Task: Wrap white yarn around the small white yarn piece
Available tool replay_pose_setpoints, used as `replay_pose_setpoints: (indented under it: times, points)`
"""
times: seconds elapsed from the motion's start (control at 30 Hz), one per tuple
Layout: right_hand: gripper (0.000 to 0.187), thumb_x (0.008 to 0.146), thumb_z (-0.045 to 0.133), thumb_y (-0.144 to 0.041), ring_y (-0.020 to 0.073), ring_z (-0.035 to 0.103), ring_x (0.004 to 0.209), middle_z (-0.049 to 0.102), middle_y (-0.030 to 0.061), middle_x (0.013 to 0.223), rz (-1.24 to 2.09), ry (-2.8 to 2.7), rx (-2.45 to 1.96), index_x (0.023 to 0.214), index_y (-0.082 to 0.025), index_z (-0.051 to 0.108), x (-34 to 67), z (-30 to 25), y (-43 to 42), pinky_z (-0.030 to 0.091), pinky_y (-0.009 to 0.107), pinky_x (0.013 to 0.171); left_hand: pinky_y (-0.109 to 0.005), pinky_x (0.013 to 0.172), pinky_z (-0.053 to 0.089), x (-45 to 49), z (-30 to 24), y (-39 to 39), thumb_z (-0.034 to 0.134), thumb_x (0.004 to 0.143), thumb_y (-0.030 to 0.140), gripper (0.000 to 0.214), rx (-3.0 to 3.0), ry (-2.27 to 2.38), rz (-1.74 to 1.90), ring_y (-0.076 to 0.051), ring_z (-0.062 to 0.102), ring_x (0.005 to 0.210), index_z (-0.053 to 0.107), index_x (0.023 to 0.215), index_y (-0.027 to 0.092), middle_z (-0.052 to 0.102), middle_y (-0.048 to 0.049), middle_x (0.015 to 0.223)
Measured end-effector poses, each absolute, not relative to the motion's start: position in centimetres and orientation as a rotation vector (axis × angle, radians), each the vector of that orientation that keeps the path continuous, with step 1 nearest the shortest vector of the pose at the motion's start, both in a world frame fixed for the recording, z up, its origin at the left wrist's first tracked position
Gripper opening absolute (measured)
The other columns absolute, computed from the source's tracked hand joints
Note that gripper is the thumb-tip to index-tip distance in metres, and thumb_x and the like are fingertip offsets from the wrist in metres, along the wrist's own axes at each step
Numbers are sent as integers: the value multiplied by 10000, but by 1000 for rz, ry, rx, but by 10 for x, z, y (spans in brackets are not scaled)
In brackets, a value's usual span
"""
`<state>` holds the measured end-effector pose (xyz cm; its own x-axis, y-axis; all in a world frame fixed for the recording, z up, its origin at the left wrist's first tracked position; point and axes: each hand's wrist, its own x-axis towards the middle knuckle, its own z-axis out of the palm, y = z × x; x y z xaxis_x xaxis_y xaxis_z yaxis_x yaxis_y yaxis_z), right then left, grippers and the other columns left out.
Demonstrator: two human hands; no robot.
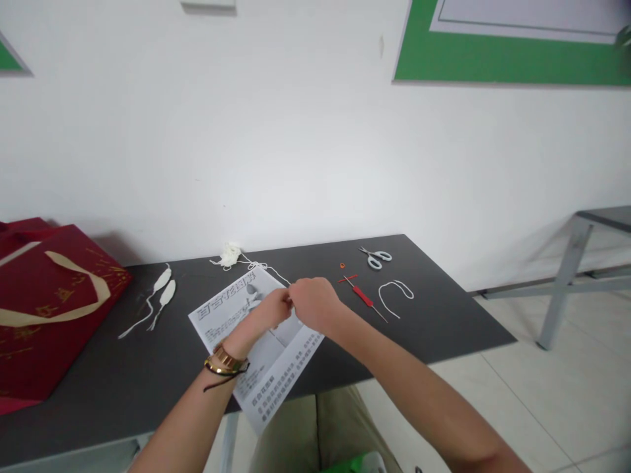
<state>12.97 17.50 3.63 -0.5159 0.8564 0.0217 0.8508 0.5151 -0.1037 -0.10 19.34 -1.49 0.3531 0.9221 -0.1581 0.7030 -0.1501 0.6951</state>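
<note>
My left hand [275, 307] and my right hand [315, 301] meet above a printed sheet [266, 387], fingers closed and pressed together. A strand of white yarn [270, 268] runs from a loose white yarn bundle [230, 255] near the wall to my fingers. Whatever work is between my fingertips is mostly hidden by the hands. Right of my right hand lies a red-handled crochet hook [363, 296], with a thin red stick [348, 278] and a small orange ring [342, 265] close by.
Grey-handled scissors [375, 258] and a cut piece of white yarn [397, 289] lie on the right of the dark table [434, 322]. Two white leaf-shaped pieces [165, 286] with tails lie left, beside a red gift bag [54, 309]. A white wall [296, 144] stands behind.
</note>
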Motion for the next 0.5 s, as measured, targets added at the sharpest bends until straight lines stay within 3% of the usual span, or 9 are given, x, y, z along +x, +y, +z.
replay_pose_setpoints:
  times: [0.13, 0.37, 0.5]
  points:
    - [227, 874, 374, -190, 192, 597, 788, 625, 74, 865, 139, -2443, -1589, 885, -171, 600, 139, 19, 164, 419, 265, 659, -164, 363, 280, -9, -11, 198, 374, 801, 282, 180, 1667, 1239, 456, -69, 348, 377, 491, 761, 152, 368, 63, 489]
    - [204, 886, 408, -216, 130, 561, 757, 613, 23, 810, 366, -1998, -1364, 888, -189, 611, 153, -19, 160, 374, 211, 681, -149, 318, 232, 7, -8, 203, 458, 773, 403, 239, 1425, 1174, 703, -55, 266, 343, 443, 706, 174, 336, 88, 437]
    - [197, 849, 467, -243, 118, 537, 690, 619, 27, 774, 764, -1706, -1191, 855, -165, 648, 162, -34, 174, 384, 195, 629, -145, 316, 215, 16, -5, 206, 466, 774, 410, 246, 1389, 1132, 771, -51, 255, 336, 425, 698, 179, 337, 93, 426]
